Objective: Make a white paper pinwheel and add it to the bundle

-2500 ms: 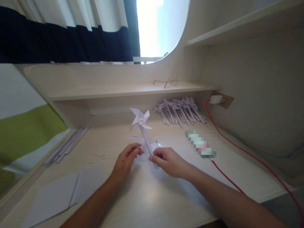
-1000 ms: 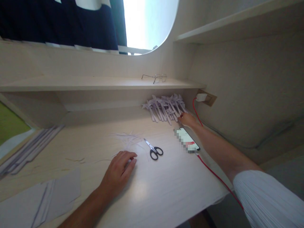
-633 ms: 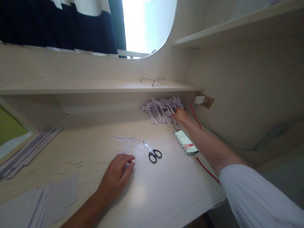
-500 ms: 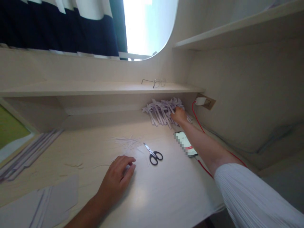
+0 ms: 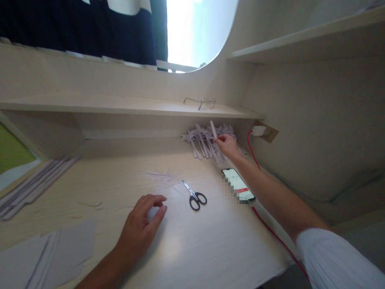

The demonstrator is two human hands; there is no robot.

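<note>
My right hand [image 5: 229, 145] is reached out to about 1 o'clock, at the back of the bench [image 5: 210, 245], resting at the pile of paper pinwheels [image 5: 204, 138] under the low shelf [image 5: 126, 106]. Fingers pinched on one paper stick [image 5: 213, 129], which stands up, tilted a little, above the pile. Whether its pinwheel head is on the lower end I cannot tell; the pile hides it.

Left hand [image 5: 141, 224] lies palm down on the bench at 11 o'clock, close in. Fingers loosely spread and slightly curled, holding nothing, tips on or just beside a small white paper scrap [image 5: 152, 212].

Scissors [image 5: 194, 196] lie closed between the two hands, just right of the left fingertips, black handles toward me. Thin paper trimmings [image 5: 159, 176] scattered just beyond them.

Phone [image 5: 238, 185] lies flat, screen lit, just beside my right forearm, below the pile. Red cable [image 5: 270, 230] runs from it along the arm; a second stretch climbs to the white charger [image 5: 258, 130] in the wall socket, right of the pile.

Glasses [image 5: 202, 102] on the shelf, directly above the pile.

Paper sheets [image 5: 42, 255] at 9 o'clock, near corner. Bundle of long paper strips [image 5: 33, 184] farther back on the left edge.
</note>
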